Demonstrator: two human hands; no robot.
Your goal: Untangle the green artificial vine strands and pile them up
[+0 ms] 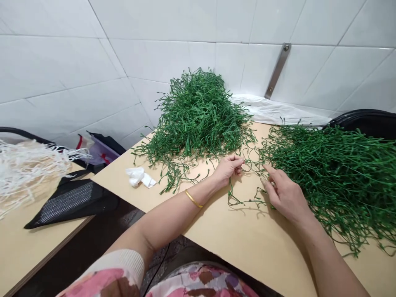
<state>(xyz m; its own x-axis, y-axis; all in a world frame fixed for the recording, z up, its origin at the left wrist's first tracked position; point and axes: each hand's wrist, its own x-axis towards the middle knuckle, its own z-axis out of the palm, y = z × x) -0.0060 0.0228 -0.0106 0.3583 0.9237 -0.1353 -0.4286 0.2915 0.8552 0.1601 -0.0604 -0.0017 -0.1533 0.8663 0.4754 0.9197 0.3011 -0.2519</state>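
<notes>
My left hand (229, 170) is closed in a pinch on a thin green strand, which hangs below the fingers to the tabletop. My right hand (286, 196) is held a little to the right, its thumb and index finger apart beside several loose green strands (247, 201). Behind my left hand rises a tall heap of green strands (201, 115), with small knobs at their ends. A second, wider pile of green strands (346, 177) lies to the right of my right hand. Whether my right fingertips touch a strand I cannot tell.
The light wooden table (247, 247) stands against a white tiled wall (173, 20). A crumpled white tissue (140, 177) lies at its left. White strands (34, 169) and a black mesh bag (71, 202) rest on another table at left. A black chair back (365, 119) is behind the right pile.
</notes>
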